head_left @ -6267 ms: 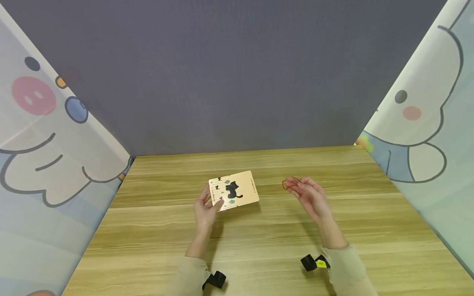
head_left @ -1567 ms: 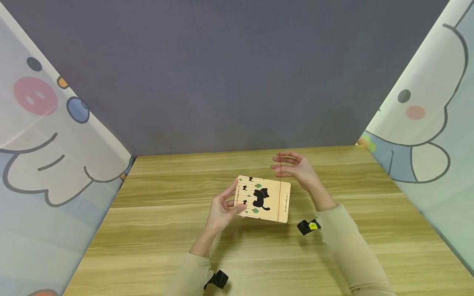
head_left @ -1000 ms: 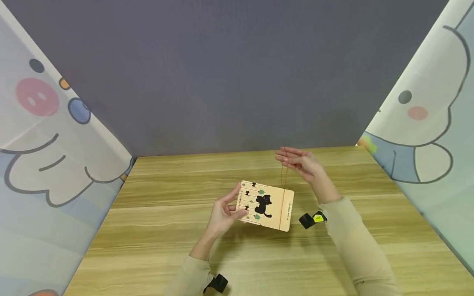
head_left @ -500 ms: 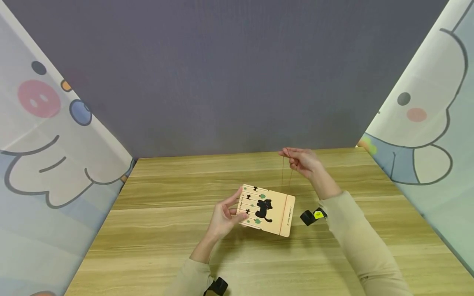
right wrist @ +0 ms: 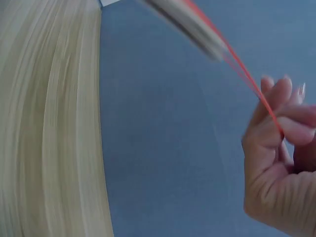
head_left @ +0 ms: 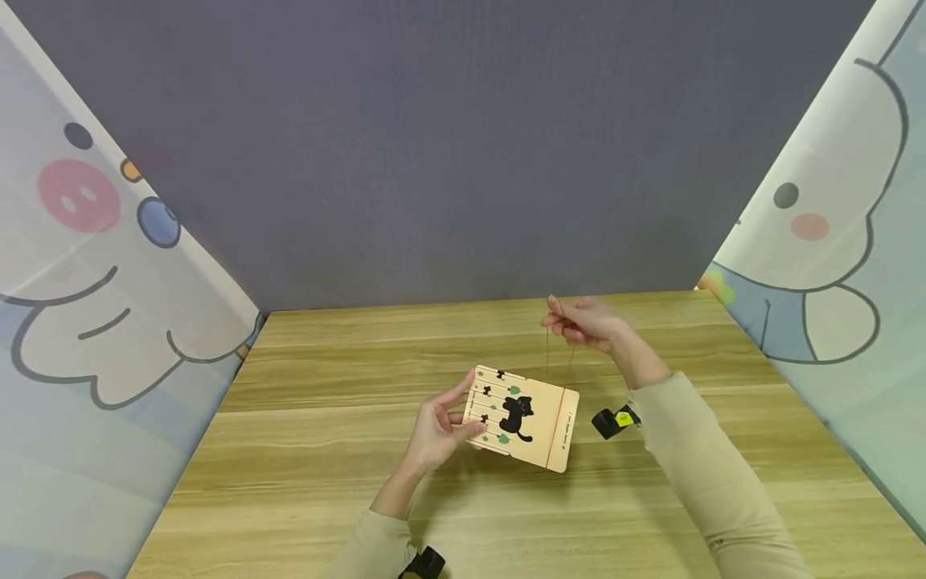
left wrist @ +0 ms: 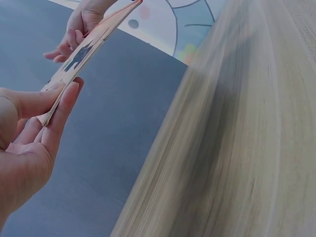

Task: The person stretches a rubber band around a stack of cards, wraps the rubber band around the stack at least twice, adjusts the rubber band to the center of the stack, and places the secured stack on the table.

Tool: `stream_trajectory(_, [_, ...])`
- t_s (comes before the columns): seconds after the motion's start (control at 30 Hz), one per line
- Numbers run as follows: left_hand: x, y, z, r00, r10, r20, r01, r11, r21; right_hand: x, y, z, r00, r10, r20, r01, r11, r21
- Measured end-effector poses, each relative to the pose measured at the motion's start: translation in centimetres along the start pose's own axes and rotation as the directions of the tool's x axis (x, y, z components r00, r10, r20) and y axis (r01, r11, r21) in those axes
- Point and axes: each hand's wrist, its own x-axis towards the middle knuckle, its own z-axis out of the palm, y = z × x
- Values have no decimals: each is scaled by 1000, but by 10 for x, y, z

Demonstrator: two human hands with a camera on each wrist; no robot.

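Observation:
My left hand (head_left: 432,433) grips a cream booklet (head_left: 538,422) by its left end, thumb on the front and fingers behind. A black cat, green leaves and thin lines are printed on its front. It is tilted and held above the table; its layered edge shows in the left wrist view. A thin red rubber band (head_left: 556,428) goes round the booklet near its right end. Its far part is pulled up by my right hand (head_left: 584,322). In the right wrist view the band (right wrist: 249,78) runs taut from the booklet's corner to the curled fingers (right wrist: 269,131).
The wood-grain table (head_left: 289,450) lies under both hands. A grey panel (head_left: 463,161) stands along its back edge, with cartoon-print sheets (head_left: 854,241) on both sides. Each wrist wears a black camera mount (head_left: 611,421).
Earlier the booklet and band were apart. The band now loops the booklet. Over the last second, the right hand's fingers have curled in on the band and the booklet has come slightly lower.

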Motion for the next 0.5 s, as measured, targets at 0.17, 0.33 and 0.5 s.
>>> stream_trajectory(0.17, [0,-1,-1,1000,-8,5,8,1000,8,-1,-3,-3,990,22,141,5,982,-188])
stream_trajectory(0.33, [-1,-3,-3,1000,0,21,0,1000,2,-3,-7,-4,953,24,301,66,956,-285])
stream_trajectory(0.5, [-1,-3,-4,999,5,45,-4,1000,-18,-4,-11,-5,919,-6,394,151,929,-338])
